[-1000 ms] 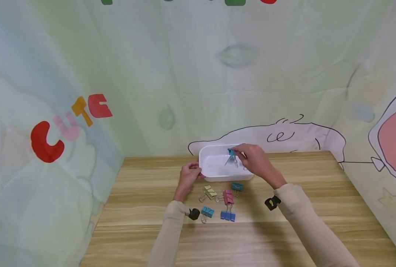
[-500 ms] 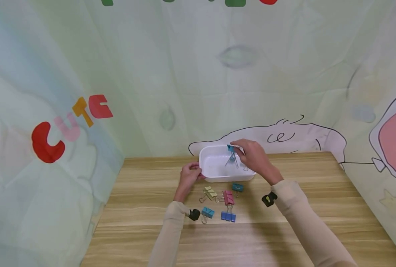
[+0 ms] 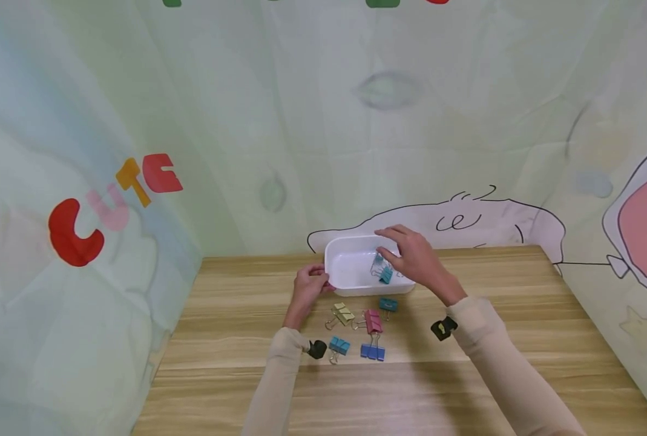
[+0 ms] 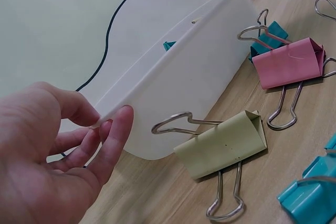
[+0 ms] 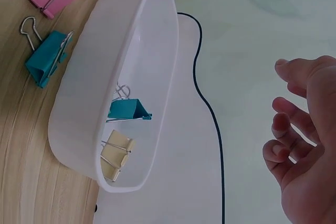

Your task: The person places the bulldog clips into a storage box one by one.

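My left hand (image 3: 309, 286) pinches the left end of a white plastic bin (image 4: 173, 77), thumb and fingers at its rim. Above the bin's right part is my right hand (image 3: 417, 261), fingers apart and holding nothing. Inside the bin lie a teal binder clip (image 5: 127, 109) and a cream binder clip (image 5: 116, 156). On the table in front are a yellow-green binder clip (image 4: 223, 145), a pink binder clip (image 4: 290, 64), a dark teal binder clip (image 5: 47, 59), a light blue binder clip (image 3: 339, 346) and a dark blue binder clip (image 3: 373, 352).
The wooden table (image 3: 236, 339) ends at a printed cloth backdrop (image 3: 279, 121) behind the bin. A second cloth wall stands along the left side. Black wrist cameras are worn on both sleeves.
My right hand has let go of the teal binder clip, which has dropped into the bin. The right fingers have spread apart. My left hand keeps its place on the rim.
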`<state>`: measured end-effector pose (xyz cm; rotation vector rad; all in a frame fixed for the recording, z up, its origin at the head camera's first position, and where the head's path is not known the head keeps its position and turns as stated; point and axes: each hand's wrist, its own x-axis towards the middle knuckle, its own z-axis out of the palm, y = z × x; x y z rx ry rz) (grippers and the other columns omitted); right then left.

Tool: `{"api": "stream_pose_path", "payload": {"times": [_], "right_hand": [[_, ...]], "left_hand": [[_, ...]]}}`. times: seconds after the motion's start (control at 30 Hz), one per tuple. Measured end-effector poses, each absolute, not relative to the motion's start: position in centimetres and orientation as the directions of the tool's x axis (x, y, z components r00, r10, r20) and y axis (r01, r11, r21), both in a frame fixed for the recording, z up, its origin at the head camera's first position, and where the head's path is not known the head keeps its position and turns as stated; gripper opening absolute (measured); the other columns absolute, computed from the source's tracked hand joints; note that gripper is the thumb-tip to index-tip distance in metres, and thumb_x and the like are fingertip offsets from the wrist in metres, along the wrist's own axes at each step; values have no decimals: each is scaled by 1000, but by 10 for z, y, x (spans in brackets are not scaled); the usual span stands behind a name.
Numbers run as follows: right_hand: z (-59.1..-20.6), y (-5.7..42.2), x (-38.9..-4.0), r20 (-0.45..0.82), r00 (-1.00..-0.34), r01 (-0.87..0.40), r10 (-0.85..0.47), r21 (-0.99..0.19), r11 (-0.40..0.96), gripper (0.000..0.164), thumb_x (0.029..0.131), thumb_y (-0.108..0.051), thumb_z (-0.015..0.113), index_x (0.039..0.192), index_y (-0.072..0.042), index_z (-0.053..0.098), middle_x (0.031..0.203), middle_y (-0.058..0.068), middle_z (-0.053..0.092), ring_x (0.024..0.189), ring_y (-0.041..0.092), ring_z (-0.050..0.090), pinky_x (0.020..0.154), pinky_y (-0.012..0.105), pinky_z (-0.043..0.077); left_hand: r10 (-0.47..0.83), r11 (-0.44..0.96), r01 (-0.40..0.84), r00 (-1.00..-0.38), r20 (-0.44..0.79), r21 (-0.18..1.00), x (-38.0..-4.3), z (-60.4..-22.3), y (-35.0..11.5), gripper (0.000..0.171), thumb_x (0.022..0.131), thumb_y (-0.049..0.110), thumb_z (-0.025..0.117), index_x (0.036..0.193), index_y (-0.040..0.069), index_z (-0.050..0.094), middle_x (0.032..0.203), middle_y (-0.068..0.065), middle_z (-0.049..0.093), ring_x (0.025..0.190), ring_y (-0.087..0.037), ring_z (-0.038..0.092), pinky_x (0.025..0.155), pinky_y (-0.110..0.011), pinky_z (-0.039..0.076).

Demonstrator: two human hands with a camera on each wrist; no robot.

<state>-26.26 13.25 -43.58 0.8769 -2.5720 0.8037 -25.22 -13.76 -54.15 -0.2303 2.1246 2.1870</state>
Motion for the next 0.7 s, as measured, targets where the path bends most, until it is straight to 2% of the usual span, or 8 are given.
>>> {"api": "stream_pose_path", "payload": {"times": [0.17, 0.37, 0.53, 0.7], "right_hand": [[-438, 136, -258, 428, -772, -630, -470, -417, 655, 40, 96, -21, 77, 132, -4, 70, 126, 15, 68, 76, 21, 58, 62, 29, 54], [-442, 140, -250, 406, -777, -627, -482, -420, 656, 40, 96, -22, 77, 132, -6, 70, 122, 15, 69, 73, 16, 55, 59, 27, 52], [-449, 143, -243, 392, -783, -620, -484, -423, 661, 40, 95, -22, 78, 130, -6, 71, 118, 12, 70, 70, 14, 54, 58, 25, 51], [-457, 146, -235, 363, -794, -607, -487, -450, 655, 40, 94, -22, 79, 130, -5, 71, 115, 11, 71, 69, 12, 52, 57, 24, 50]], "left_hand": [[-62, -45, -144, -987, -147, 988, -250, -541, -136, 39, 98, -5, 59, 135, -17, 52, 114, -20, 56, 99, -51, 67, 94, -53, 62], [-77, -40, -132, -988, -135, 990, -248, -540, -135, 37, 97, -6, 60, 132, -16, 55, 112, -20, 56, 84, -30, 69, 88, -45, 65], [-84, -34, -121, -989, -123, 992, -247, -541, -135, 36, 96, -7, 59, 130, -18, 55, 111, -21, 56, 83, -32, 70, 83, -42, 67], [-87, -17, -138, -986, -139, 990, -247, -541, -135, 35, 98, -6, 59, 131, -17, 55, 113, -21, 55, 86, -32, 69, 84, -40, 67]]}}
